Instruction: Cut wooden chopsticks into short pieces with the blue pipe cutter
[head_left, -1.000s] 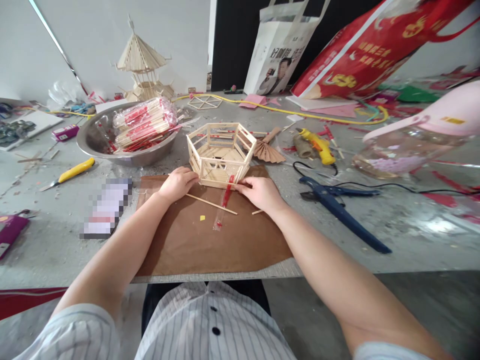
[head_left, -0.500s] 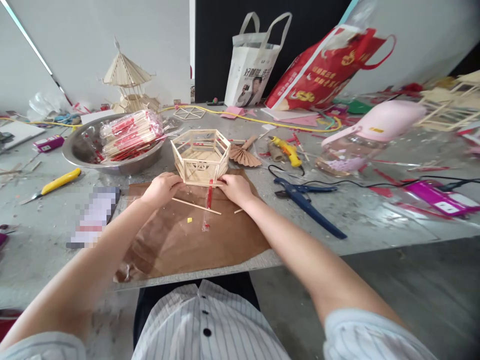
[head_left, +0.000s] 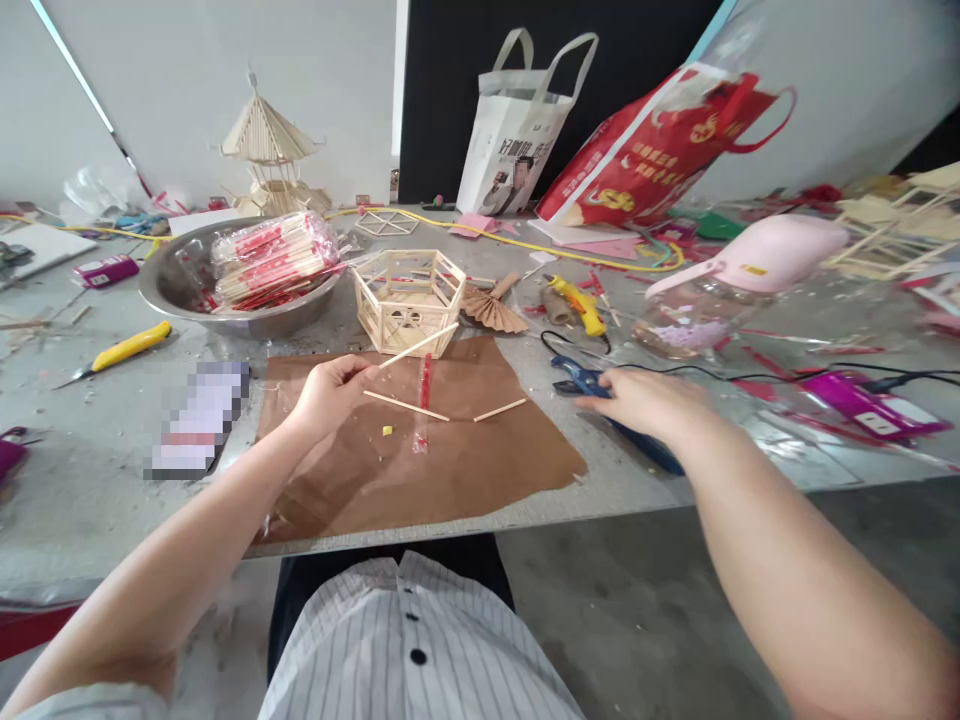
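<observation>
A thin wooden stick (head_left: 418, 346) is end-pinched by the left hand (head_left: 328, 396), freeing its length; blue-handled cutters (head_left: 646, 449) are touched by the right hand (head_left: 651, 402), grip unclear.

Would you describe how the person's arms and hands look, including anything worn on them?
The left hand and right hand are bare, with no glove, watch or bracelet visible. A short, pale fabric sleeve ends near the left elbow; the right sleeve is out of view.

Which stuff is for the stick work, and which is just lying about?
Probably in use:
- thin stick, in left hand
- blue cutters, at right hand
- hexagonal frame
- brown sheet

Probably just lying about:
- phone
- bottle
- white bag
- red bag
</observation>
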